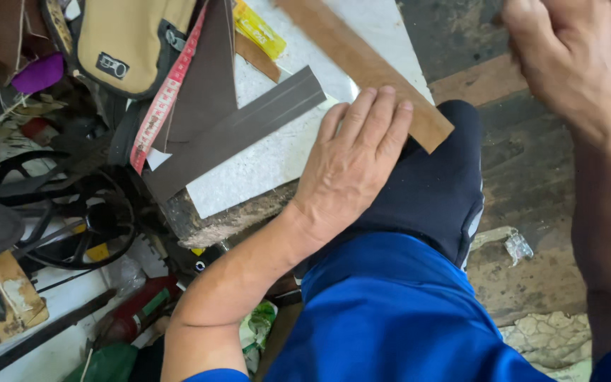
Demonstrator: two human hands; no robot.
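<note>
I see my left hand lying flat, fingers together and stretched out, pressing the near end of a long brown leather strip onto the white stone slab that serves as the desk. The strip runs diagonally up the slab. My right hand is raised at the upper right, fingers curled; whether it holds anything I cannot tell. A dark grey strip and a red measuring tape lie to the left.
</note>
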